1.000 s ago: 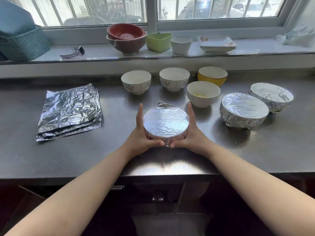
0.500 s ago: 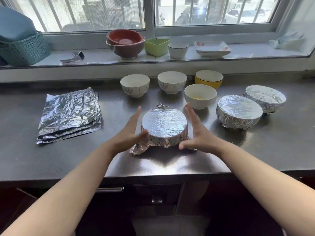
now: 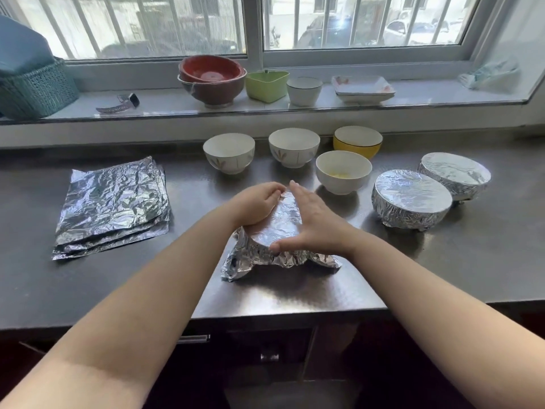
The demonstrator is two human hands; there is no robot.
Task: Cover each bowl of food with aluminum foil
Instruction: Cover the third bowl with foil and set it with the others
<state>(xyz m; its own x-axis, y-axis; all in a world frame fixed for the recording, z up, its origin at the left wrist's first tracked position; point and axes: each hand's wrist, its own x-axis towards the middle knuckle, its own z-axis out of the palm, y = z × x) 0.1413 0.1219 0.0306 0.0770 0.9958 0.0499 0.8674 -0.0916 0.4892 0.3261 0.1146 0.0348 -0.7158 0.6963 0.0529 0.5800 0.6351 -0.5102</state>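
Head view: both hands moved onto the foil-topped bowl (image 3: pixel 280 225) (left fingers (image 3: pixel 272 193) curled, right flat).

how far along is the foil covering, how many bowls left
Two foil-covered bowls sit finished at the right. A third bowl is under the left hand and right hand, its foil skirt loose. Four open bowls remain; spare foil sheets wait at left.
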